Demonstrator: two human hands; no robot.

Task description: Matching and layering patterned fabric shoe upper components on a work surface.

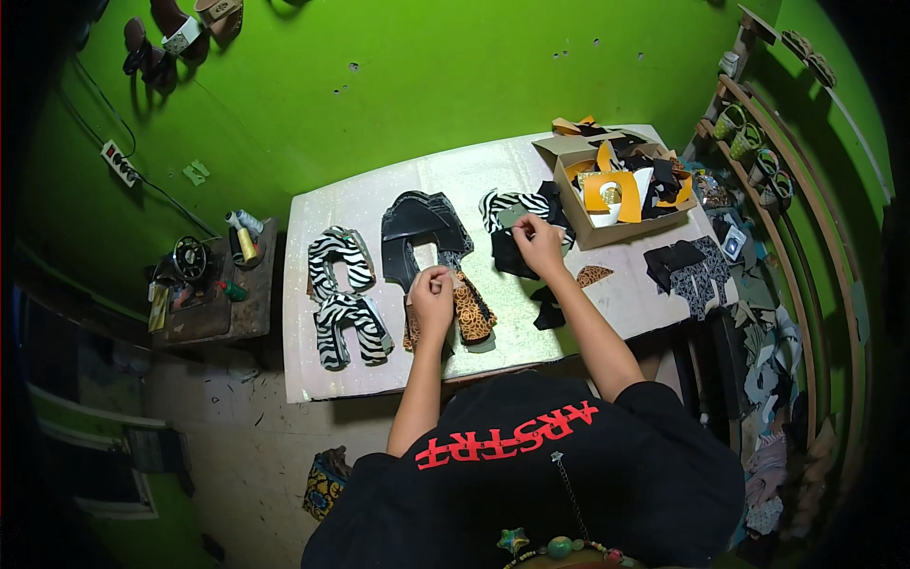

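My left hand (434,292) is closed, its fingers curled over the lower end of a stack of black shoe-upper pieces (417,226), next to leopard-print pieces (473,311). Anything between those fingers is hidden. My right hand (538,242) is closed too, fingertips pressed together at a small grey-green piece (511,216); I cannot make out what they pinch. Around it lie zebra-print cut pieces (536,203) and black cut pieces (509,254). To the left of the black stack sit two zebra-print stacks, an upper one (341,261) and a lower one (353,332).
A cardboard box (616,233) full of cut scraps stands at the table's back right. Grey patterned pieces (700,277) lie at the right edge of the pale table (417,370). A sewing machine (191,258) stands on the left; shelves (791,256) with shoes line the right wall.
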